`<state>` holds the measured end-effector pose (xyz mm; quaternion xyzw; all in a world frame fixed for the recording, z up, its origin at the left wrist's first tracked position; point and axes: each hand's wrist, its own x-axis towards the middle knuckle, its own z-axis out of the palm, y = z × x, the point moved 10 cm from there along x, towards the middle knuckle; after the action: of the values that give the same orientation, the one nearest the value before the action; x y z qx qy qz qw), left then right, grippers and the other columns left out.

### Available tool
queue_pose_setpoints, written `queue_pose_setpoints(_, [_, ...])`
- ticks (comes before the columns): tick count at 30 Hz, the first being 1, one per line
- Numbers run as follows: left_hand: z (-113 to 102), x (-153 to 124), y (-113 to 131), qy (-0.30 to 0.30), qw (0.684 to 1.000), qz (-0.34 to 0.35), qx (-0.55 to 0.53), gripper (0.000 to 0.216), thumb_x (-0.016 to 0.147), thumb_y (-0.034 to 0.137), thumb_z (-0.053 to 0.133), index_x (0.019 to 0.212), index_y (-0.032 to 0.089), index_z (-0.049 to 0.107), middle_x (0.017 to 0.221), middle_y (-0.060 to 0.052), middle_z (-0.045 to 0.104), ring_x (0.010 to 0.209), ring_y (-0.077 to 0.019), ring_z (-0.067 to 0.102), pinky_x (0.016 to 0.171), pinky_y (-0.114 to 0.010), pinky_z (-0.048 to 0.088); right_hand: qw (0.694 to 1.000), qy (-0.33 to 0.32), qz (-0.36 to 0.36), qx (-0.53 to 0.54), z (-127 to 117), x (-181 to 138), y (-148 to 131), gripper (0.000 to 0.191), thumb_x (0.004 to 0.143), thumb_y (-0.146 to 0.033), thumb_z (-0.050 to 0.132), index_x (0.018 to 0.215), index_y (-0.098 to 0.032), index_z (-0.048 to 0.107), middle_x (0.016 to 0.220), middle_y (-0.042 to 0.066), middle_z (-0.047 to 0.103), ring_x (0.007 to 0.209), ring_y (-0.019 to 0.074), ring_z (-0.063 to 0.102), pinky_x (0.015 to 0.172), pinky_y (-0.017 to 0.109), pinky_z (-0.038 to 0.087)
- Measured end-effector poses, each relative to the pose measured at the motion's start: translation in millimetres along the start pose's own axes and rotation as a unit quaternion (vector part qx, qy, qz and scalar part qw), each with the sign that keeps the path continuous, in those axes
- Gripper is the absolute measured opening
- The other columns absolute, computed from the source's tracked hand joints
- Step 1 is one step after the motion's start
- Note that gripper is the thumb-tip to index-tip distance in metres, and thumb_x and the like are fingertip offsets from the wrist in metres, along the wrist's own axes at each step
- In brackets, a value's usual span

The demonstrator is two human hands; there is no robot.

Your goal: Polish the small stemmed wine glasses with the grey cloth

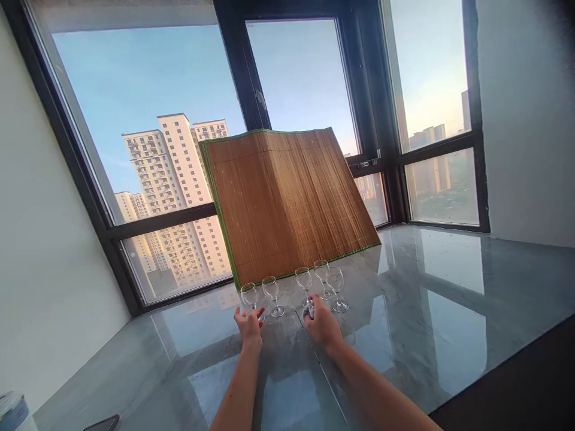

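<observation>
Left forearm (236, 389) and right forearm (377, 382) extend over the glossy grey worktop (404, 335) toward its far, window-side edge. Left hand (249, 326): fingers parted and half curled about the lower part of the leftmost glass (248, 293); whether they grip it cannot be told, since the hand covers the stem. Right hand (324, 322): fingers closed on a small pale crumpled item (308, 309), just beside the third glass (303, 279); contact with that glass is unclear. All five stemmed glasses stand upright near the far edge: the second glass (271, 290) right of the leftmost, the fourth glass (321, 273) and fifth glass (335, 281) grouped beyond the right hand. Behind them, a brown slatted mat (287, 203) with green edging leans against the window frame. Toward the worktop's left edge, nearer the viewer: a dark phone (102, 424) and a white container (15, 412), both partly cropped.
</observation>
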<state>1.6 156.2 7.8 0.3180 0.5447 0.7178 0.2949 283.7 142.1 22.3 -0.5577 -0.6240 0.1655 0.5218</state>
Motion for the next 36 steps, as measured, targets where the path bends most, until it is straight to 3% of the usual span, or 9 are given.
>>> queue_pose_setpoints(7, [8.2, 9.4, -16.7, -0.024, 0.996, -0.077, -0.033, 0.033, 0.074, 0.015, 0.063, 0.104, 0.022, 0.052, 0.085, 0.000, 0.059, 0.067, -0.0139, 0.069, 0.050, -0.019, 0.043, 0.999, -0.032, -0.008, -0.008, 4.8, 3.1, -2.3, 0.028, 0.073, -0.014, 0.054, 0.099, -0.021, 0.062, 0.084, 0.005, 0.069, 0.074, 0.0205, 0.063, 0.062, 0.026, 0.035])
queue_pose_setpoints(10, [2.6, 7.8, -14.2, 0.012, 0.997, -0.072, -0.020, 0.020, 0.076, 0.015, 0.059, 0.094, 0.019, 0.053, 0.077, 0.000, 0.054, 0.059, -0.0128, 0.064, 0.046, -0.020, 0.041, 0.999, -0.035, -0.006, -0.002, 5.1, 3.2, -2.8, 0.026, 0.073, -0.014, 0.055, 0.097, -0.021, 0.063, 0.082, 0.005, 0.069, 0.072, 0.0203, 0.062, 0.061, 0.026, 0.035])
queue_pose_setpoints(14, [1.9, -10.1, 4.9, 0.053, 0.998, -0.031, -0.006, 0.022, 0.079, 0.019, 0.055, 0.098, 0.021, 0.046, 0.082, -0.001, 0.055, 0.058, -0.0152, 0.062, 0.044, -0.023, 0.038, 0.999, -0.034, -0.012, 0.016, 6.4, 3.8, -6.6, 0.030, 0.070, -0.013, 0.055, 0.098, -0.020, 0.062, 0.085, 0.006, 0.068, 0.075, 0.0202, 0.063, 0.065, 0.027, 0.040])
queue_pose_setpoints(18, [37.0, -48.1, 32.3, -0.056, 0.996, 0.059, 0.019, 0.018, 0.083, 0.024, 0.050, 0.099, 0.024, 0.043, 0.093, -0.004, 0.061, 0.055, -0.0139, 0.062, 0.042, -0.024, 0.036, 0.999, -0.015, -0.026, 0.038, 0.5, 4.3, -16.5, 0.044, 0.070, -0.014, 0.052, 0.114, -0.019, 0.054, 0.096, 0.006, 0.065, 0.083, 0.0194, 0.063, 0.074, 0.028, 0.045])
queue_pose_setpoints(20, [52.9, -68.6, 36.3, -0.105, 0.990, 0.089, 0.043, 0.014, 0.083, 0.024, 0.051, 0.096, 0.024, 0.045, 0.083, 0.000, 0.059, 0.050, -0.0125, 0.057, 0.044, -0.024, 0.037, 0.997, 0.014, -0.044, 0.062, -9.3, 3.4, -25.0, 0.047, 0.072, -0.015, 0.051, 0.119, -0.019, 0.049, 0.099, 0.005, 0.061, 0.084, 0.0186, 0.061, 0.077, 0.029, 0.046])
queue_pose_setpoints(23, [64.1, -88.1, 41.0, -0.124, 0.971, 0.164, 0.124, 0.008, 0.083, 0.022, 0.055, 0.088, 0.023, 0.050, 0.076, 0.001, 0.057, 0.059, -0.0151, 0.057, 0.057, -0.026, 0.042, 0.988, 0.055, -0.082, 0.115, -24.5, -0.1, -38.0, 0.047, 0.074, -0.016, 0.048, 0.120, -0.021, 0.044, 0.095, 0.002, 0.057, 0.079, 0.0167, 0.058, 0.077, 0.030, 0.046])
queue_pose_setpoints(26, [63.3, -91.2, 44.4, -0.099, 0.951, 0.221, 0.193, 0.008, 0.084, 0.017, 0.052, 0.088, 0.023, 0.052, 0.086, -0.004, 0.060, 0.080, -0.0209, 0.058, 0.074, -0.031, 0.043, 0.981, 0.061, -0.113, 0.147, -30.4, -3.7, -47.6, 0.052, 0.071, -0.013, 0.047, 0.122, -0.022, 0.042, 0.095, 0.001, 0.055, 0.076, 0.0154, 0.056, 0.076, 0.029, 0.047])
queue_pose_setpoints(31, [53.5, -81.7, 42.0, -0.059, 0.950, 0.211, 0.223, 0.021, 0.079, 0.007, 0.047, 0.091, 0.023, 0.054, 0.097, -0.006, 0.057, 0.099, -0.0240, 0.056, 0.088, -0.034, 0.041, 0.973, 0.077, -0.138, 0.171, -35.2, -6.5, -56.0, 0.053, 0.073, -0.011, 0.047, 0.125, -0.023, 0.040, 0.099, 0.002, 0.056, 0.080, 0.0164, 0.058, 0.079, 0.031, 0.048])
queue_pose_setpoints(36, [56.7, -82.1, 31.4, -0.083, 0.950, 0.188, 0.234, 0.033, 0.075, 0.001, 0.047, 0.097, 0.022, 0.058, 0.097, -0.005, 0.053, 0.092, -0.0215, 0.055, 0.083, -0.030, 0.042, 0.967, 0.106, -0.140, 0.185, -42.9, -8.8, -57.7, 0.047, 0.082, -0.017, 0.049, 0.127, -0.024, 0.039, 0.110, 0.006, 0.060, 0.093, 0.0193, 0.062, 0.086, 0.033, 0.049])
